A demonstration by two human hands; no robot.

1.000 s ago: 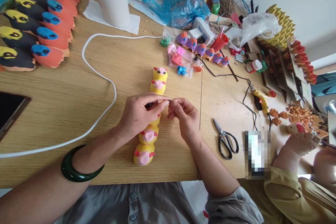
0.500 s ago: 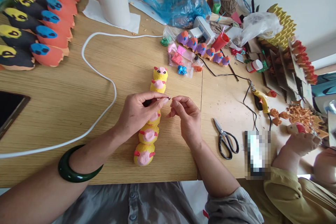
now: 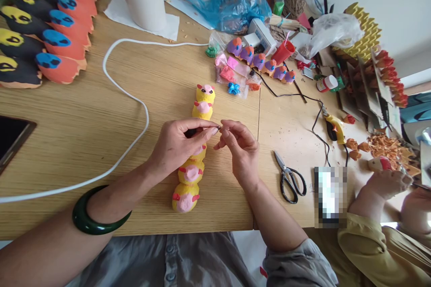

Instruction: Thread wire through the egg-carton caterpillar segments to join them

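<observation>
A row of yellow egg-carton cups [image 3: 191,172] with pink patches and red bits lies on the table under my hands. Only the cup at its far end shows black-and-white eyes. My left hand [image 3: 183,143] is closed above the row, pinching a tiny bit of black clay [image 3: 219,128] between thumb and forefinger. A larger black lump [image 3: 191,133] shows in the hollow of that hand. Fingers curled, my right hand [image 3: 243,145] meets the left fingertips at the tiny bit. Whether its own fingertips hold anything is hidden.
Scissors [image 3: 289,177] lie right of my right hand. Beyond are clay packets [image 3: 232,69], a purple-orange carton strip [image 3: 259,60] and yellow-handled pliers [image 3: 334,128]. A white cable [image 3: 144,112] curves at left, near painted carton rows [image 3: 63,40]. Another person's hand [image 3: 387,186] works at far right.
My right hand's fingertips have closed the small gap to my left fingertips and now meet them at the tiny black bit. The yellow row lies as before.
</observation>
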